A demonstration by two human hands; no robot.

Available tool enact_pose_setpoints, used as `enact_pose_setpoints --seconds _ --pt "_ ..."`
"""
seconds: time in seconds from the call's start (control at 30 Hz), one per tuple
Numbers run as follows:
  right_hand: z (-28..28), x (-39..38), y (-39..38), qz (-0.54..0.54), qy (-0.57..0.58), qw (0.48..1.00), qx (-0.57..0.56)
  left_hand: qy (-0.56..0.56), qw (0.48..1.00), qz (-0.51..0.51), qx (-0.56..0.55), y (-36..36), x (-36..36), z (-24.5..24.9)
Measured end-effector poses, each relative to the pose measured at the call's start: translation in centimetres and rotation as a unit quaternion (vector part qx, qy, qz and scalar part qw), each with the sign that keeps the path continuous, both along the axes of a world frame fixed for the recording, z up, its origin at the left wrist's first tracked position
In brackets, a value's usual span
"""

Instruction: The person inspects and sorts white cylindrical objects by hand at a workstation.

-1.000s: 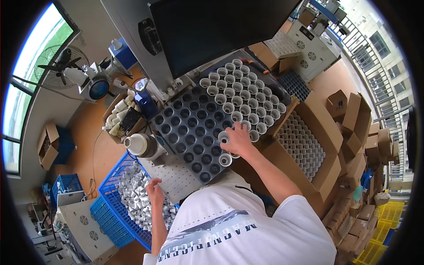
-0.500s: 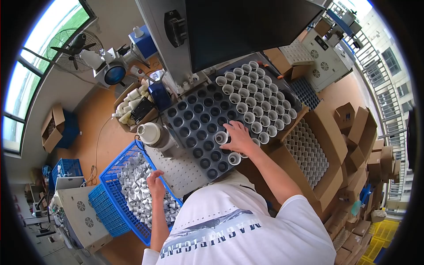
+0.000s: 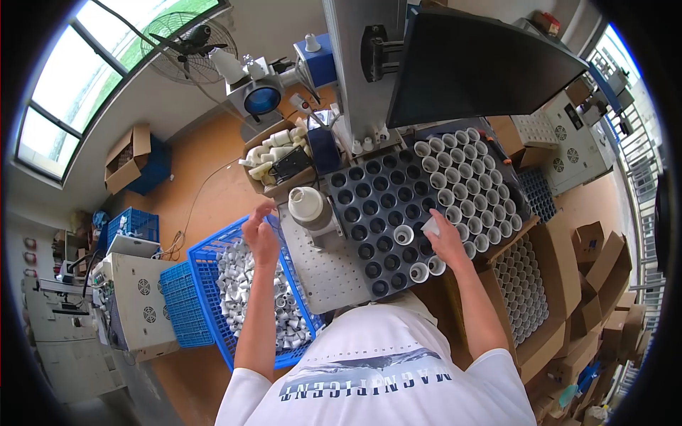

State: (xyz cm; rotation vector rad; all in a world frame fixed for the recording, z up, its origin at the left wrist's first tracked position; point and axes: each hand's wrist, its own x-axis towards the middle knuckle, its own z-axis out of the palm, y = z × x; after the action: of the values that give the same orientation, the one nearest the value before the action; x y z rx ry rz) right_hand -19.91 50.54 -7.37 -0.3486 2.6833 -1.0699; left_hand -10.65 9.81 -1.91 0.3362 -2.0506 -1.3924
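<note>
My right hand (image 3: pixel 447 240) is over the black tray (image 3: pixel 346 197) with round holes, its fingers closed on a white plastic cup (image 3: pixel 430 226) that sits tilted. Just left of it, a single white cup (image 3: pixel 403 235) stands in a hole. Near the tray's front edge are two more cups (image 3: pixel 419 272). Rows of white cups (image 3: pixel 465 190) fill its right side. My left hand (image 3: pixel 261 238) is raised over the far end of the blue basket (image 3: pixel 201 284), fingers loosely bent and apart, with nothing seen in them. Small white plastic parts (image 3: pixel 238 284) are heaped in that basket.
A white round fixture (image 3: pixel 309 206) stands on a perforated metal plate (image 3: pixel 320 277) between basket and tray. Behind are a box of white parts (image 3: pixel 277 160) and a large dark monitor (image 3: pixel 483 67). At right, an open carton (image 3: pixel 561 266) holds more cups.
My right hand has moved off the lone cup to its right and now holds another cup. My left hand has risen toward the basket's far end. The camera view has turned.
</note>
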Motion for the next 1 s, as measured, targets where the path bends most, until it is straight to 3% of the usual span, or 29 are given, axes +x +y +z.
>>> enact_pose_setpoints --seconds 0.07,0.1,0.3,0.7,1.0 --pt "1.0 0.1 0.0 -0.039 -0.032 0.998 -0.043 0.041 0.999 0.001 0.007 0.3 -1.5 1.4" --pt "0.2 0.1 0.4 -0.041 0.018 0.997 -0.058 0.058 0.998 -0.003 0.02 0.4 -2.0 1.6" --pt "1.6 1.1 0.7 -0.107 -0.071 0.958 -0.257 0.135 0.99 -0.022 0.03 1.3 -3.8 3.6" --pt "4.9 2.5 -0.3 -0.161 -0.079 0.916 -0.358 0.179 0.981 -0.056 0.05 1.5 -4.8 3.1" --pt "9.4 1.2 -6.1 -0.066 -0.066 0.921 -0.379 0.094 0.988 -0.108 0.063 3.4 -5.3 4.3"
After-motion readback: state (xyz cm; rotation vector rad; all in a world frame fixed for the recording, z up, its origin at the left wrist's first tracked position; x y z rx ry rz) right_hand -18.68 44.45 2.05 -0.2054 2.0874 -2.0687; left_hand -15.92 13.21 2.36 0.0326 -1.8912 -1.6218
